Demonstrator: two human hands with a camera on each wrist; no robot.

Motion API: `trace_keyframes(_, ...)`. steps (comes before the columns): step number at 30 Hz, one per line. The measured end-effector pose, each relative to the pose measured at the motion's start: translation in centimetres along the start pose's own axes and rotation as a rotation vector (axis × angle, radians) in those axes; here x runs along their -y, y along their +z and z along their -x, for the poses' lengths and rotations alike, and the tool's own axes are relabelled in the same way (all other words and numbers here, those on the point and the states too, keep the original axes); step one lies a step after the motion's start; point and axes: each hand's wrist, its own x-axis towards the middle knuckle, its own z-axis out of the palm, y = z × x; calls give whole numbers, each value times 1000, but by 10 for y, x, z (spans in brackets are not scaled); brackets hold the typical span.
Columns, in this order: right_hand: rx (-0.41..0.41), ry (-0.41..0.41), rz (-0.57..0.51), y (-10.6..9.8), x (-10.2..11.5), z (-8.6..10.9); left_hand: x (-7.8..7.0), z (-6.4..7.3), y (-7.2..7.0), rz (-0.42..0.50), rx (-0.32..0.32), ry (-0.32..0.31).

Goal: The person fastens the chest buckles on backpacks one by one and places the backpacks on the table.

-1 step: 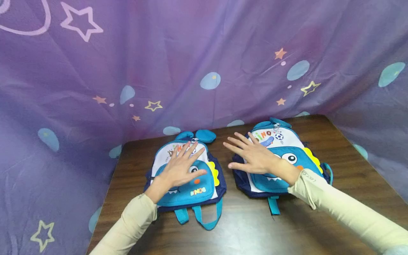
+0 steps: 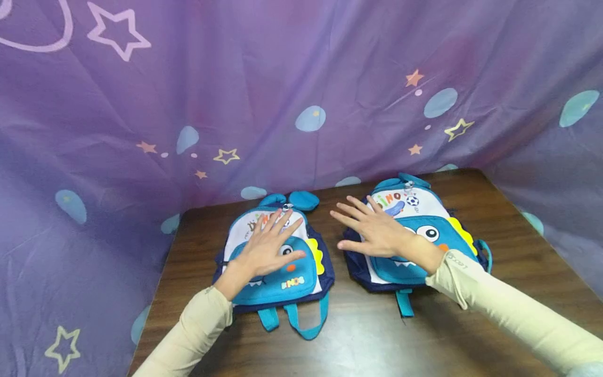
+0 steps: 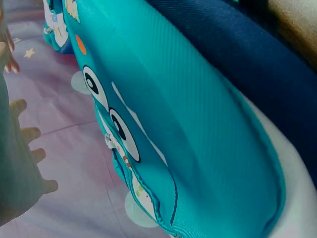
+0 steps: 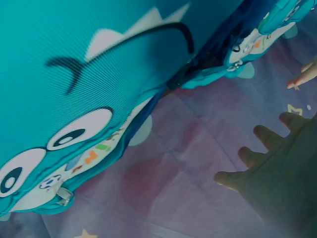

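Two small children's backpacks with a cartoon dinosaur face lie front side up, side by side. Over the left backpack (image 2: 275, 293) my left hand (image 2: 266, 248) is held with its fingers spread. My right hand (image 2: 377, 230) hovers, fingers likewise apart, over the left part of the right backpack (image 2: 395, 272). A gap shows between left hand (image 3: 22, 163) and bag in the left wrist view. The right wrist view also has the right hand (image 4: 277, 178) apart from its bag. Neither hand holds anything. The hands and forearms cover parts of the printed fronts.
Both bags lie on a brown wooden table (image 2: 188, 293). A purple curtain (image 2: 264, 78) with stars and ovals hangs behind the table and along its sides. Teal straps (image 2: 308, 333) reach toward the near edge from below the left bag.
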Motion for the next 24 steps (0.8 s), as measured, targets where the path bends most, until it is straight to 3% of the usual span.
trace_keyframes(7,-8,41,22,-1,-7,9,-6,-5,3,34,-14,27)
trace_keyframes(17,19,88,1,-2,-5,15,-14,-10,2,54,23,13)
trace_keyframes(24,15,147,41,-1,-6,20,-29,-20,2,155,72,-5)
